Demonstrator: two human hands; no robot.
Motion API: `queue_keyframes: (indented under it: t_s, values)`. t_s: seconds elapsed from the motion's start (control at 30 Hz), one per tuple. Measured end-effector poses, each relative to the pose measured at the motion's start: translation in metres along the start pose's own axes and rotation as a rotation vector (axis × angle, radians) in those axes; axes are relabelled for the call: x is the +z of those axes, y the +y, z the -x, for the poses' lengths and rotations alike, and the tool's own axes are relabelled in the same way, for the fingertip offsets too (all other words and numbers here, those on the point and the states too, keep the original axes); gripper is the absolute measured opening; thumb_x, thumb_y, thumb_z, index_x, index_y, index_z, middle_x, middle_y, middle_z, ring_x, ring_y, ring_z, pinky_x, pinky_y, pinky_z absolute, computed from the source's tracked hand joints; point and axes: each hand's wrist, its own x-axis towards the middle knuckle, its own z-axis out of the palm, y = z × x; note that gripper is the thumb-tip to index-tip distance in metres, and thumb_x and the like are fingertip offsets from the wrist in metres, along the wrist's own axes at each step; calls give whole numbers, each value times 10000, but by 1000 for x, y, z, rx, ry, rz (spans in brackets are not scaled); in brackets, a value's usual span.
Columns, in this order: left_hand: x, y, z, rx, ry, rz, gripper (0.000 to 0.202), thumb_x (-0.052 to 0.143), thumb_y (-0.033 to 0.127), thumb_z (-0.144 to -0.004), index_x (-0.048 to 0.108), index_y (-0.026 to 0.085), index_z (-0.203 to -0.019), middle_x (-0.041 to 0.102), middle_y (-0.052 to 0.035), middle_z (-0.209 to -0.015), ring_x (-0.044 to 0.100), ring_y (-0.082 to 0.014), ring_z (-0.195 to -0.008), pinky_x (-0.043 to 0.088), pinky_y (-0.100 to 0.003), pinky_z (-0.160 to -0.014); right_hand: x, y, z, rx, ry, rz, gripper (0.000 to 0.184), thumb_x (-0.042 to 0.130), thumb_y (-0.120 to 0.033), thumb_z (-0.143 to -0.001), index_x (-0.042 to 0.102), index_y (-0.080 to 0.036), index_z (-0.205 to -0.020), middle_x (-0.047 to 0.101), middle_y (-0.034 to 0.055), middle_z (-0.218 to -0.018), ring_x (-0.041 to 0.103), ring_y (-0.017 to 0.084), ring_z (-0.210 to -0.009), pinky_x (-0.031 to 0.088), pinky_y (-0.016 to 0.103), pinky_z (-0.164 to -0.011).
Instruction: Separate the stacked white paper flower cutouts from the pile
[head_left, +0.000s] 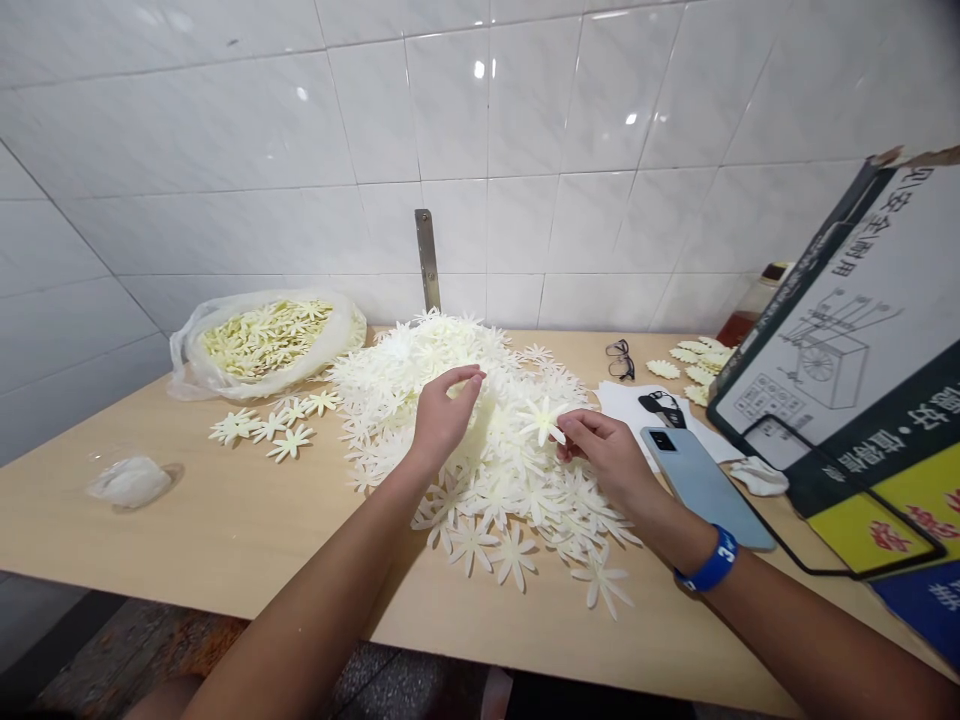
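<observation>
A flower-shaped cutout (543, 420), pale cream with several narrow petals, is pinched by one petal in my right hand (600, 452). My left hand (444, 412) hovers over the pile with thumb and forefinger together at the tips. Whether anything small is between them I cannot make out. Below both hands spreads a large heap of loose white flower cutouts (510, 500), thickest toward the wall. A few single cutouts lie at its front edge. More yellowish flower cutouts (289, 440) rest on the table left of the heap.
An open plastic bag (349, 325) of yellowish cutouts stands back left, with a crumpled clear bag (131, 482) nearer. Rightward are glasses (621, 360), scalloped pieces (703, 358), a phone (701, 480) and a printed carton (832, 330). A metal bracket (427, 255) stands against the tiled wall.
</observation>
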Motion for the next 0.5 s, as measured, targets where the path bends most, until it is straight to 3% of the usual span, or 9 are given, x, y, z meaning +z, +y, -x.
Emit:
queue_keyframes:
  t_s: [0.1,0.2,0.27,0.33,0.5]
  values:
    - [4,2,7,345,40,-247,190,558,277,-894,721,229,-981,679,-58,-1154,563,-229,-1158,403,-416,-1037,-1,1,1,-29,-3,34,338,685,-498,-792,633,-182,-684,559,-1,-574,524,146,-567,428,291,-593]
    - [13,4,16,517,-181,-273,172,597,302,-893,735,228,-963,719,-59,-986,617,-211,-1000,477,-379,-919,0,0,3,-71,-34,100,343,659,-494,-817,645,-180,-677,576,9,-575,518,145,-580,419,281,-589]
    - [20,3,22,540,-324,-259,158,646,322,-862,747,237,-951,725,-57,-940,626,-210,-943,489,-369,-875,1,-1,4,-96,-60,126,343,647,-495,-825,663,-179,-692,576,12,-585,512,146,-591,416,277,-582]
    - [25,2,25,509,-397,-230,147,656,329,-854,758,252,-927,726,-57,-914,633,-210,-907,489,-361,-851,3,-2,5,-107,-76,140,339,643,-491,-829,674,-179,-699,567,9,-590,504,145,-594,414,274,-574]
    - [27,3,25,293,-418,-57,106,695,322,-806,774,255,-828,729,-60,-878,651,-218,-879,494,-341,-823,2,-1,4,-112,-89,138,325,647,-478,-829,673,-181,-702,582,13,-591,518,150,-593,422,281,-585]
